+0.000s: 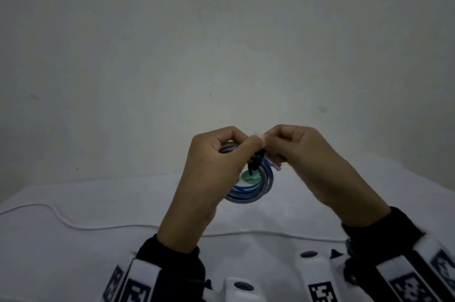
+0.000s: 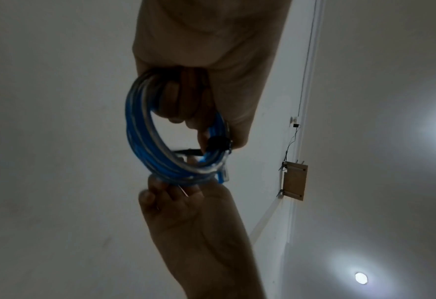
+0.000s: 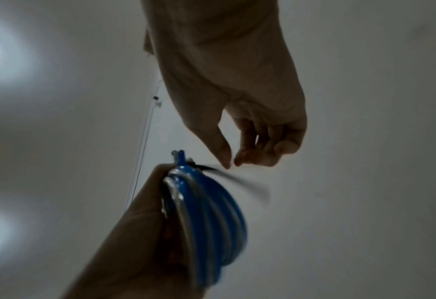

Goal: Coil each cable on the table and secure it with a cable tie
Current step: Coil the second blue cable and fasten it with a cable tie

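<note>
I am holding the blue cable [image 1: 248, 191] up in the air, above the white table [image 1: 73, 252], so both hands can reach all around it. It is wound into a round coil. My left hand [image 1: 216, 161] has its fingers curled through the ring and squeezes the loops together, so they cannot spring apart. A black cable tie [image 1: 254, 163] goes around the loops right next to my left thumb, and its thin tail sticks out to the side. My right hand [image 1: 302, 154] has thumb and first finger nearly pressed together at the tip of that tail; the picture is blurry there, so I cannot tell if it is really pinching. I think I am about to pull the tie tight. A white cable [image 1: 61, 218] lies loose on the table, not coiled yet.
</note>
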